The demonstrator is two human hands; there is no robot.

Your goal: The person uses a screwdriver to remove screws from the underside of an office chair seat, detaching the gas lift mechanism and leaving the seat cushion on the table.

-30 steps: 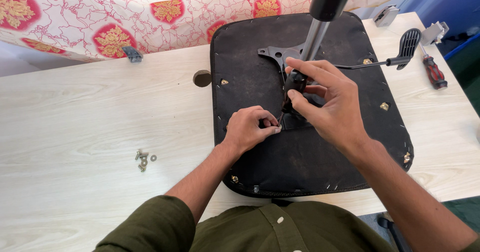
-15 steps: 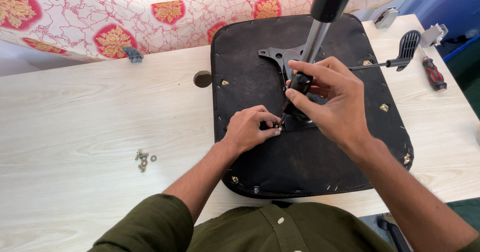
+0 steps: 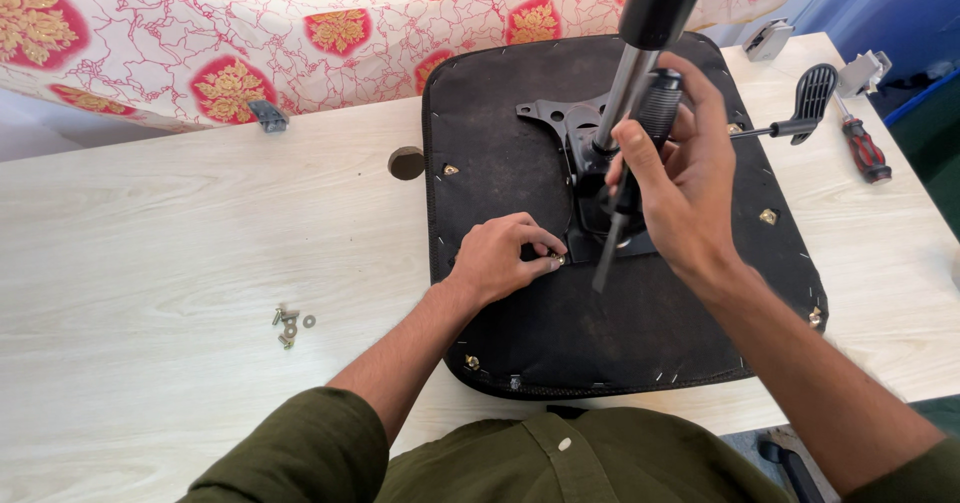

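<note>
An upturned black chair seat point(image 3: 520, 163) lies on the pale wooden table point(image 3: 180, 223). A black metal mechanism plate point(image 3: 556, 113) with a silver gas cylinder point(image 3: 630, 73) stands on its middle. My left hand point(image 3: 500, 255) rests on the seat, its fingertips pinching a small screw point(image 3: 558, 260) at the plate's near corner. My right hand point(image 3: 675, 178) is raised above the plate and grips a black-handled screwdriver point(image 3: 632, 163), whose shaft points down and left, clear of the screw.
Several loose screws and washers point(image 3: 289, 325) lie on the table at the left. A red-handled screwdriver point(image 3: 862, 145) lies at the right edge. A lever with a black paddle point(image 3: 815, 98) sticks out right. Patterned red and cream cloth point(image 3: 250, 23) hangs behind.
My right hand has lifted the screwdriver up and to the right, taking its tip off the screw. My left hand has stayed on the screw.
</note>
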